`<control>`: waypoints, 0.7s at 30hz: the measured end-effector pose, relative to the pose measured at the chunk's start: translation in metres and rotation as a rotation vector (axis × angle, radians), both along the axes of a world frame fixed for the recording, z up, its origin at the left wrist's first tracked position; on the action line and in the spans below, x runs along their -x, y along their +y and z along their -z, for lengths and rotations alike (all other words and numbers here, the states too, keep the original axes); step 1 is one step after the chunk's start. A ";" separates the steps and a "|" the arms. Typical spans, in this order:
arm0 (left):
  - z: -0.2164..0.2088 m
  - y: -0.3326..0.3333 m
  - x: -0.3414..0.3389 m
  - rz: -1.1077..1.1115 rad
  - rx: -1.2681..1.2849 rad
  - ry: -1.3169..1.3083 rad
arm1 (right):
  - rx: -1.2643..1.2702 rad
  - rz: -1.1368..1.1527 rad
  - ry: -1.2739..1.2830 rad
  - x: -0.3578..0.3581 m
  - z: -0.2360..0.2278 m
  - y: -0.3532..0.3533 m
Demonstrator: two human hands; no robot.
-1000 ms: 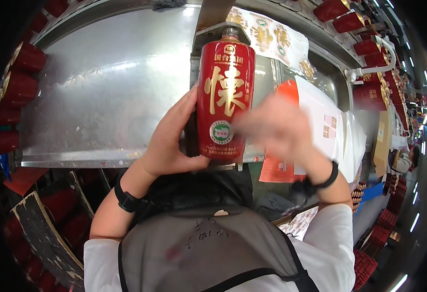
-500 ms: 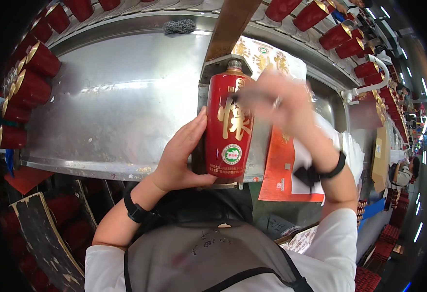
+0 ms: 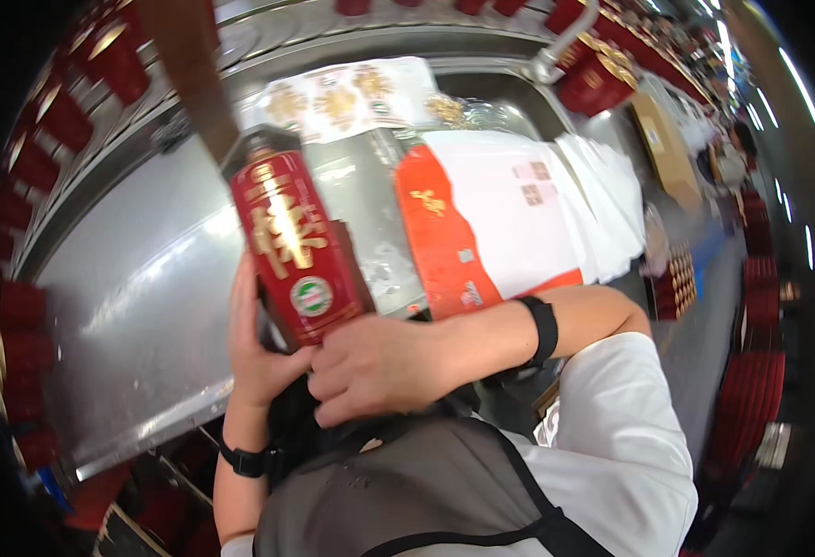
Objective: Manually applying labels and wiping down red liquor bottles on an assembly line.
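Observation:
A red bottle (image 3: 298, 237) with gold lettering and a round green-and-white emblem lies on its back in a dark cradle, its neck pointing away from me. My left hand (image 3: 257, 348) steadies it, fingers along its left side and thumb at the base. Curled against the lower end of the bottle is my right hand (image 3: 380, 367). What its fingers pinch, if anything, is hidden beneath them. A sheet of gold stickers (image 3: 338, 100) lies beyond the bottle. To the right is a red-and-white plastic bag (image 3: 510, 223) with its white end crumpled.
Red cups (image 3: 115, 60) with gold rims line the far and left sides of the metal worktable (image 3: 138, 269). A brown upright post (image 3: 185, 79) stands at the far end of the cradle. Beyond the bag are a white tap (image 3: 565, 46) and a cardboard box (image 3: 665, 148).
My view has turned to the right. My right hand has come down from the bottle's upper part to its base; the dark object it held is out of sight. My left hand stays at the bottle.

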State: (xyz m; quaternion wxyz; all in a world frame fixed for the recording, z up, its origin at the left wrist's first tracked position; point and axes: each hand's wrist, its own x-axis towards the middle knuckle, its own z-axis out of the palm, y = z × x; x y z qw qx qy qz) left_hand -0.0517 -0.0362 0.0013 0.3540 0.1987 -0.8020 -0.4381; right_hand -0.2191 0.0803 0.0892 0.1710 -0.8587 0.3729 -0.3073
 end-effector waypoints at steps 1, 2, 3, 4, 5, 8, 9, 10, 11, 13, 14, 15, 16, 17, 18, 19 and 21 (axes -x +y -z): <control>-0.003 0.002 0.003 0.016 -0.054 0.016 | -0.165 -0.018 -0.051 0.000 -0.001 0.015; -0.002 0.001 0.003 0.024 -0.052 0.007 | -0.279 0.136 -0.129 0.009 -0.006 0.025; -0.002 0.001 0.003 0.029 -0.050 -0.002 | -0.390 0.285 -0.211 0.024 -0.016 0.037; -0.001 0.002 0.003 0.011 -0.042 -0.012 | -0.559 0.422 -0.283 0.037 -0.033 0.047; -0.001 0.003 0.004 0.031 -0.037 -0.008 | -0.637 0.543 -0.307 0.049 -0.043 0.057; -0.002 0.004 0.003 -0.012 -0.002 -0.027 | -0.626 0.768 -0.505 0.086 -0.031 0.094; -0.002 0.004 0.003 -0.013 0.007 -0.023 | -0.611 0.821 -0.538 0.099 -0.025 0.105; -0.002 0.005 0.004 -0.019 0.012 -0.030 | -0.612 0.891 -0.602 0.114 -0.020 0.118; -0.002 0.006 0.005 -0.020 0.014 -0.036 | -0.613 0.965 -0.666 0.130 -0.015 0.131; -0.004 0.007 0.003 -0.007 0.004 -0.026 | -0.640 1.097 -0.758 0.161 -0.008 0.152; -0.004 0.006 0.002 -0.002 -0.016 -0.015 | -0.645 1.149 -0.816 0.173 -0.003 0.160; -0.005 0.006 0.003 0.000 -0.008 -0.018 | -0.651 1.201 -0.875 0.184 0.001 0.168; -0.005 0.007 0.004 0.005 -0.037 -0.007 | -0.640 1.218 -0.879 0.194 0.003 0.175; -0.006 0.008 0.005 0.007 -0.065 0.003 | -0.651 1.268 -0.850 0.202 0.003 0.179; -0.006 0.009 0.006 0.011 -0.059 -0.001 | -0.661 1.312 -0.837 0.209 0.004 0.182; -0.007 0.009 0.006 0.008 -0.058 0.004 | -0.671 1.359 -0.824 0.214 0.004 0.184; -0.009 0.009 0.008 0.011 -0.052 0.007 | -0.703 1.412 -0.776 0.227 0.006 0.189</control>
